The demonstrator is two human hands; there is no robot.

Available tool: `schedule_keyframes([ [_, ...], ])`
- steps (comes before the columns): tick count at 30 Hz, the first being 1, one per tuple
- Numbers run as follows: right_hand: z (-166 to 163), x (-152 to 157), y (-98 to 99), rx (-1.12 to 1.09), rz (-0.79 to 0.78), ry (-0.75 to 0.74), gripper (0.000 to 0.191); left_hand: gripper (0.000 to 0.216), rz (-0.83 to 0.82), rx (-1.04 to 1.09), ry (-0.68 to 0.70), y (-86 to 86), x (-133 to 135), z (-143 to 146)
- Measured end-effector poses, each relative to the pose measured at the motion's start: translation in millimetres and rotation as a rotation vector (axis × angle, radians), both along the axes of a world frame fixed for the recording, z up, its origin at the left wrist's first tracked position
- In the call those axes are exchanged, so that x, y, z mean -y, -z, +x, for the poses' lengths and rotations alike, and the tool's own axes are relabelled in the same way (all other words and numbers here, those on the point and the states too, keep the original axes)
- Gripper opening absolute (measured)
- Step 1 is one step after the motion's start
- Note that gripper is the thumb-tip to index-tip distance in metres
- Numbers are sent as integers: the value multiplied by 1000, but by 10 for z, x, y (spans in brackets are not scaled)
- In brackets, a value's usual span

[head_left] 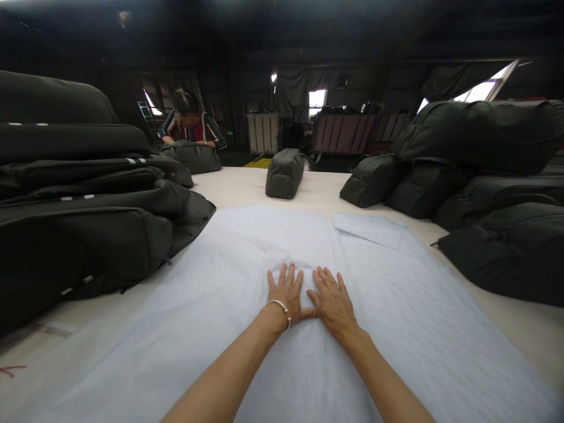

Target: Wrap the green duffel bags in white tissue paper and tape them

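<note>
A large stack of thin white sheets (211,335), tissue-like paper or film, lies spread over the table in front of me. My left hand (286,294), with a silver bangle at its wrist, rests flat on the sheets with its fingers spread. Close beside it, my right hand (332,299) also lies flat, fingers stretched forward and thumb pointing toward the left one. Small wrinkles show in the white material just ahead of the fingertips. Toward the far right of the sheets, a folded strip (368,230) lies on top.
Dark green bags (88,223) are piled high on the left, and more bags (497,158) are heaped on the right. One duffel bag (282,183) stands on the pale table (240,185) beyond the sheets. Across the table, a person (194,126) leans over another bag (194,157).
</note>
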State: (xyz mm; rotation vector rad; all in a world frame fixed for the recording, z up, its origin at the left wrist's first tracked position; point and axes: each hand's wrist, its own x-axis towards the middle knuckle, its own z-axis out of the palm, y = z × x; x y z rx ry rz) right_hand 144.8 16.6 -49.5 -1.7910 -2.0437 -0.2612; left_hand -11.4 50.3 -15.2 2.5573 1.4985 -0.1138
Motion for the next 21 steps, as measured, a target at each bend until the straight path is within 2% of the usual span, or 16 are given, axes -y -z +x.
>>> schedule_keyframes([
  [2, 10, -15, 126, 17, -47, 55, 51, 105, -27, -31, -59, 6, 8, -23],
  [5, 31, 5, 198, 28, 3, 54, 54, 108, -62, -57, -123, -16, 11, -71],
  [9, 33, 58, 139, 12, 126, 24, 49, 110, -90, -86, -158, -89, 2, -112],
  [12, 9, 87, 87, -17, 150, -16, 41, 112, -105, -101, -163, -125, -3, -112],
  [18, -19, 92, 60, -11, 53, -53, 44, 112, -128, -137, -167, -162, -16, -105],
  [21, -9, 73, 65, -9, -37, -50, 51, 100, -104, -159, -157, -237, -67, -93],
])
